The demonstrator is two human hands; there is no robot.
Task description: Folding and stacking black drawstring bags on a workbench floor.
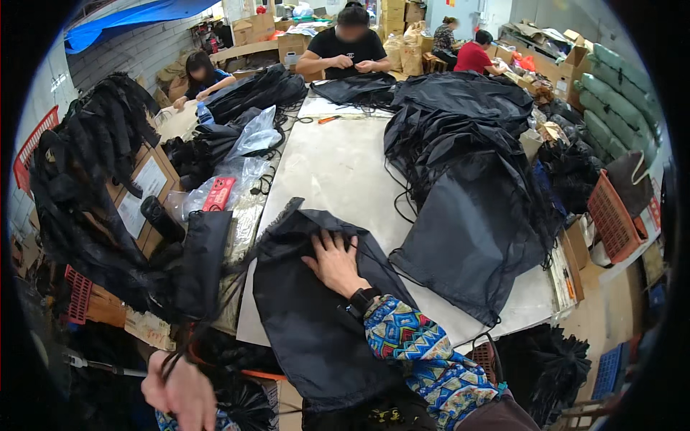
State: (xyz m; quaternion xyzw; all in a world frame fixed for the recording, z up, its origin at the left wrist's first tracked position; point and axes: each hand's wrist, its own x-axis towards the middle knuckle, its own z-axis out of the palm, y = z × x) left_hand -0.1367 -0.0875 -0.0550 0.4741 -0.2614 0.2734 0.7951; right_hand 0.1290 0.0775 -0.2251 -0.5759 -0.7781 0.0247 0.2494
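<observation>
Black drawstring bag (interior hidden) lay across the table's near edge beneath the spread right hand; the left hand curled at black cord, grip too blurred to confirm.

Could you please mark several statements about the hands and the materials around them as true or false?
1. The right hand rests on a black fabric drawstring bag. True.
2. The right hand is clenched into a fist. False: its fingers are extended.
3. The right sleeve is plain white. False: its fabric bears a multicoloured pattern.
4. Thin black cords show at the blurred left hand. True.
5. A large heap of black fabric bags lies on the right of the pale tabletop. True.
</observation>
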